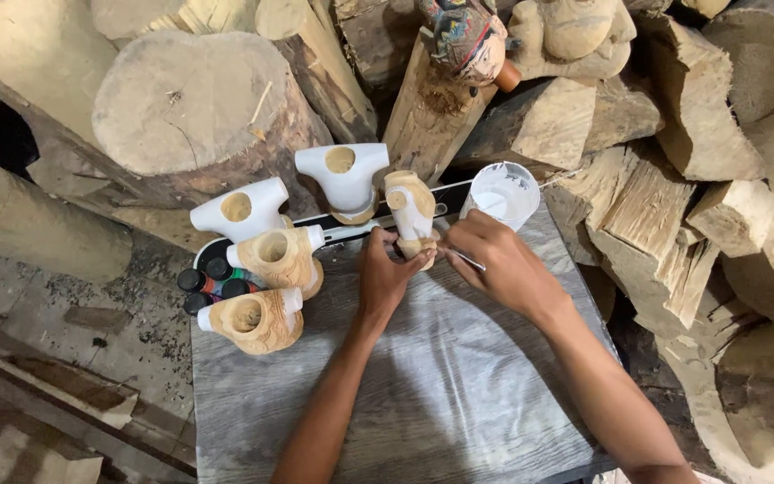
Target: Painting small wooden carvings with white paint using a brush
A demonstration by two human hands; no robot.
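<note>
My left hand [385, 273] grips the base of a small carved wooden figure [412, 208], partly coated in white, standing upright on the grey wood-grain board [441, 385]. Close to the figure's lower right side, my right hand [499, 264] pinches a thin brush [466, 259]. A white cup of white paint [501, 193] stands just behind my right hand.
Left of my hands lie two white-painted hollow carvings [242, 211] [344, 177] and two bare wooden ones [279, 258] [254, 320]. Several small dark-capped paint bottles [212, 280] cluster at the board's left edge. Logs and split timber [199, 108] pile up behind and to the right.
</note>
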